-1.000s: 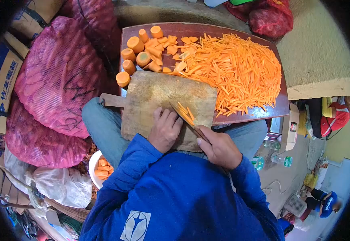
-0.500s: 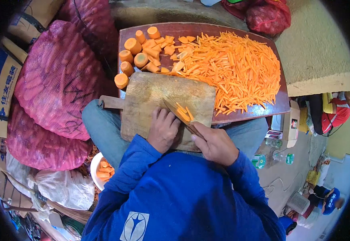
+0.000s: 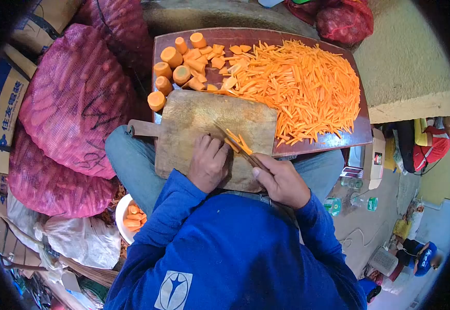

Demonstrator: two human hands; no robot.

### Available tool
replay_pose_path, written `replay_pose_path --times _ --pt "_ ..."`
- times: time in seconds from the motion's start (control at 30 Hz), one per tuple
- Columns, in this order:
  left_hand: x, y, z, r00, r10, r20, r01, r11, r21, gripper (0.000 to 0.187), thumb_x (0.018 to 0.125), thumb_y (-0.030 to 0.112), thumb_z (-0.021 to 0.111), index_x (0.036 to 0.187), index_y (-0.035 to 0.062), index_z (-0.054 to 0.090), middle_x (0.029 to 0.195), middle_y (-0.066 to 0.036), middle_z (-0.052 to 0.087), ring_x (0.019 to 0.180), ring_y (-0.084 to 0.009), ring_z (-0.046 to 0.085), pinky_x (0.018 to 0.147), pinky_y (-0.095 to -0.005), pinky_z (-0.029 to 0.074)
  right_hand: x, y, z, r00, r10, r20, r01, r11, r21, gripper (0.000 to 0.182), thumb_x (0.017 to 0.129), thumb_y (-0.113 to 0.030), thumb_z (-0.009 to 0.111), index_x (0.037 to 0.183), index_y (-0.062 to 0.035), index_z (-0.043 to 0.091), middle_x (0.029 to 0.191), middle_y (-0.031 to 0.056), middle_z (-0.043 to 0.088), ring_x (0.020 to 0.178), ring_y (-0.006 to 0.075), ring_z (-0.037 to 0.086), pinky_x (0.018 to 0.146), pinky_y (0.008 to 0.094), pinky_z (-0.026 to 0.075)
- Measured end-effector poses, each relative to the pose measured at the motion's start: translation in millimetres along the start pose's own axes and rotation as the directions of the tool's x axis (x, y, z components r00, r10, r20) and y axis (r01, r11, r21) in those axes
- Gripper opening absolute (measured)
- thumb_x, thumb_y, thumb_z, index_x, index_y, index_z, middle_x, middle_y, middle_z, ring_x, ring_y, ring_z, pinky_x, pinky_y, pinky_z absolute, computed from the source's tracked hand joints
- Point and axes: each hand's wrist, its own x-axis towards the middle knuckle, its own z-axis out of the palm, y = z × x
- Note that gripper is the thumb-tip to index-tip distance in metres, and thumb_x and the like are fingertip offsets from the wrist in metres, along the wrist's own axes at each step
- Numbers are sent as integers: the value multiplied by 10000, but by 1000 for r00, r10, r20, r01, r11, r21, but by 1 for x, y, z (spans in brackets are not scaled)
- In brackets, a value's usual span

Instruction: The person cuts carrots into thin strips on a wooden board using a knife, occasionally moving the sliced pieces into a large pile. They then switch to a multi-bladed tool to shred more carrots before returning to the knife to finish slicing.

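Note:
A worn wooden cutting board (image 3: 183, 116) with a handle lies across my lap, its far edge over the table. On it my left hand (image 3: 208, 164) is closed, fingertips curled down on a piece of carrot (image 3: 232, 145) that the fingers mostly hide. My right hand (image 3: 283, 178) grips a knife (image 3: 256, 160) by its handle. The blade slants up and left, close beside my left fingers. Several thin carrot sticks (image 3: 242, 140) lie along the blade's right side.
The dark red table (image 3: 307, 151) carries a large heap of carrot sticks (image 3: 307, 88), with carrot chunks (image 3: 171, 57) at its left. Red mesh sacks (image 3: 72, 103) crowd the left side. A white bowl (image 3: 121, 217) of carrot pieces stands below. Another person (image 3: 425, 258) is far right.
My right hand and the knife have shifted slightly right and down. The carrot sticks beside the blade have moved a little. My left hand stays at nearly the same spot.

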Motion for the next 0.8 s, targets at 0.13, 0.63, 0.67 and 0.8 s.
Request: replay_pose_path --times 0.13,0.63,0.67,0.8 --pt "-1 -3 1 1000 -2 -23 1 1000 -30 381 712 31 769 1085 -30 723 999 -164 607 963 -383 569 866 -499 473 -4 -5 -3 999 31 -12 -30 996 81 333 1066 -185 632 1355 -19 630 962 291 715 899 520 703 743 537 562" --pt "2 -2 0 999 18 -34 -17 1000 16 322 749 41 769 1065 -7 736 1029 -156 640 961 -377 583 889 -505 477 19 0 13 999 -38 -21 36 994 -104 331 1056 -232 655 1305 -16 630 949 307 724 861 520 715 739 576 565" --pt "1 -3 0 999 19 -36 -18 1000 22 322 749 41 769 1065 -7 736 1029 -156 640 961 -377 583 889 -505 477 19 -2 12 999 -45 -21 42 994 -104 331 1056 -232 655 1305 -16 630 949 307 724 861 520 715 739 576 565" --pt "-1 -1 -4 993 -73 -94 67 996 -64 337 750 25 835 1074 2 743 1019 -166 678 971 -386 647 865 -477 518 13 4 7 986 -84 -146 90 995 35 366 1031 -238 697 1311 -12 629 941 267 734 862 486 725 734 547 577"
